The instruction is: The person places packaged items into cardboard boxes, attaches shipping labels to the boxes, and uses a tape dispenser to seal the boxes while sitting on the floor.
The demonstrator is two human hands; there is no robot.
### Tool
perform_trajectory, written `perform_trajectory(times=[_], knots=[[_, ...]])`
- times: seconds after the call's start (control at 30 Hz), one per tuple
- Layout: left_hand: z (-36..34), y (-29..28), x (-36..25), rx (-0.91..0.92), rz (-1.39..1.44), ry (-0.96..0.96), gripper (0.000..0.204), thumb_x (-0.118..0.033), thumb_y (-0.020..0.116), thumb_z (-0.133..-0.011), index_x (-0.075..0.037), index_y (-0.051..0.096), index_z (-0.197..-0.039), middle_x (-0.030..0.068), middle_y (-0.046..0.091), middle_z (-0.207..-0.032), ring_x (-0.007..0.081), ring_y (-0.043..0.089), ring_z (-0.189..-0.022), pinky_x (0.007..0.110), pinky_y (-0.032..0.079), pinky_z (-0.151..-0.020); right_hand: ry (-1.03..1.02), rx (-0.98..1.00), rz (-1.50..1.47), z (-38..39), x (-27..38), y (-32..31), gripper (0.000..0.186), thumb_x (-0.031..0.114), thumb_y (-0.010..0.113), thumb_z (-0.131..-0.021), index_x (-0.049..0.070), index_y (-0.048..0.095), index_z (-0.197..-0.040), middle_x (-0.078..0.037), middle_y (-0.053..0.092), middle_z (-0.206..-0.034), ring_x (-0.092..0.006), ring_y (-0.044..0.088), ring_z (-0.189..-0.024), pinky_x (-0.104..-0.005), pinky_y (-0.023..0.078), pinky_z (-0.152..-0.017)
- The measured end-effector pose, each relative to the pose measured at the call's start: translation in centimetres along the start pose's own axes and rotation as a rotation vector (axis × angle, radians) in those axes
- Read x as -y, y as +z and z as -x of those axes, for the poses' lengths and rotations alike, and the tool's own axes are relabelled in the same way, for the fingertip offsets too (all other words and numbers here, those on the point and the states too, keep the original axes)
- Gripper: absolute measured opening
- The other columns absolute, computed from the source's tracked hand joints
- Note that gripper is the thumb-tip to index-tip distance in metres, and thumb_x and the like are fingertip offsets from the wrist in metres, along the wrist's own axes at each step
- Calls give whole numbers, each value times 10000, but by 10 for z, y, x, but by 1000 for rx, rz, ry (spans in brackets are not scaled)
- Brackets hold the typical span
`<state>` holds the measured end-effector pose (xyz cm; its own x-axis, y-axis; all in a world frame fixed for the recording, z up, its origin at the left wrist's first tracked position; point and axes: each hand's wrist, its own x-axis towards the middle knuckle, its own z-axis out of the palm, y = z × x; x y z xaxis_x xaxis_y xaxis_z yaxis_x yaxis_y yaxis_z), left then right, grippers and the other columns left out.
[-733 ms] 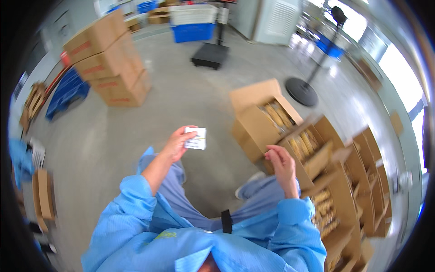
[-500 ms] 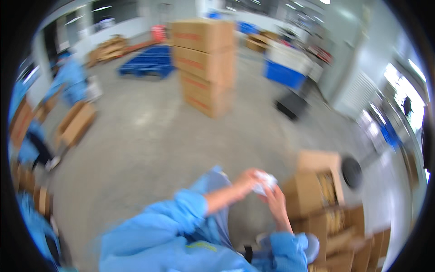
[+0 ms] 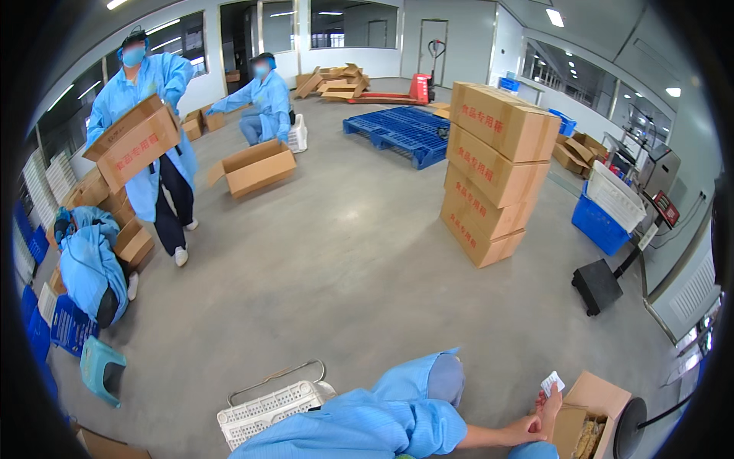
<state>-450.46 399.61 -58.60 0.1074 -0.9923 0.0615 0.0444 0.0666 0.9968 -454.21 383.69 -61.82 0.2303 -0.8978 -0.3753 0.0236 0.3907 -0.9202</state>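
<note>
The right hand (image 3: 547,409), nearer than the stack of brown boxes (image 3: 501,172) and a little to its right, has its fingers closed on a white card (image 3: 552,381), which sticks up above them. The left hand (image 3: 524,431) reaches across and lies against the right wrist; how far its fingers are curled I cannot tell. Just right of the hands, also on the near side of the stack, an open box (image 3: 602,392) holds packs of tan food (image 3: 589,436), with a round black base (image 3: 628,428) beside it.

Nearer than the stack and to its left sits a white crate (image 3: 277,415), and well farther left a pale blue stool (image 3: 99,361). To the right of the stack is a scale with a black platform (image 3: 597,287); farther back on that side, a white basket (image 3: 616,196) sits in a blue tub (image 3: 602,219).

Far left of the stack, one person (image 3: 92,260) bends low among boxes and another (image 3: 172,180) stands holding an open box (image 3: 138,143). Between these two and the stack, but farther back, a third person (image 3: 264,103) sits by another open box (image 3: 256,170). Behind the stack to the left lie a blue pallet (image 3: 397,131), a red pallet jack (image 3: 419,89) and a heap of flattened boxes (image 3: 334,82).
</note>
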Motion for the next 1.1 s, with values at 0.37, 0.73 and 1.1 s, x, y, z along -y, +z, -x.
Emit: perform_trajectory(times=[0.37, 0.73, 1.1], knots=[[35, 48, -59, 288, -296, 460, 400, -276, 664, -798, -64, 520, -1105, 103, 586, -863, 271, 587, -787, 386, 459, -648, -217, -5, 460, -41, -12, -38, 261, 312, 543, -888, 56, 550, -940, -28, 603, -745, -113, 567, -580, -204, 386, -388], [34, 58, -79, 193, -999, 1039, 193, -192, 449, -823, -67, 556, -924, 116, 565, -872, 256, 591, -720, 357, 476, -540, -530, -192, 1079, -37, -12, -66, 299, 301, 604, -827, 12, 557, -888, -157, 626, -749, -287, 604, -644, -385, 461, -511], [94, 18, -113, 134, -191, 510, 471, -297, 494, -843, -4, 436, -1207, 246, 477, -1156, 374, 565, -904, 423, 476, -770, -241, -190, -162, -64, 78, -70, 286, 314, 576, -876, 36, 556, -944, -35, 578, -692, -73, 522, -535, -213, 396, -400]])
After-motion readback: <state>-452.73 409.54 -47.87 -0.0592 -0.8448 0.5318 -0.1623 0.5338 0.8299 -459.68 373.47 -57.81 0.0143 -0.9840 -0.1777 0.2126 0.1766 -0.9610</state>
